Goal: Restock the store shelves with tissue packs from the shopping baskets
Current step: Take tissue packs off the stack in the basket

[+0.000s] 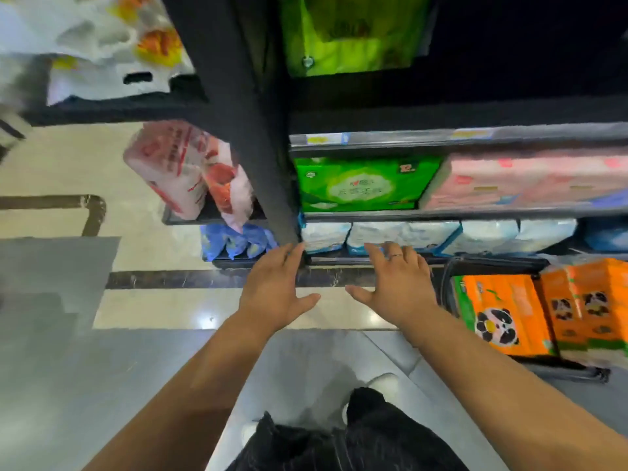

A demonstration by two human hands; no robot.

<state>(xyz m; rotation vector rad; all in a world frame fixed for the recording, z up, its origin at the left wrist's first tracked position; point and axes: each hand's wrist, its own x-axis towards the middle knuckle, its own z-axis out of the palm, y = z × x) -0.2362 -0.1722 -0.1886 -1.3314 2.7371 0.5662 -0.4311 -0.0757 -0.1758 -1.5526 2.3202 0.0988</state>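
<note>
Shopping basket [496, 265] holds orange tissue packs [503, 314]; left hand [272, 290] and right hand [397, 283] spread, empty.

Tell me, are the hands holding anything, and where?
Nothing. The left hand and right hand are both open, stretched toward the white packs.

Light's bright and even on my left hand [273, 290] and right hand [396, 283]. Just below them the glossy floor [163, 311] kicks back white glare spots. High above, the upper shelf [475, 113] drops into black; up-left, the bags [85, 45] smear with blur, straight lines bowing outward.
</note>
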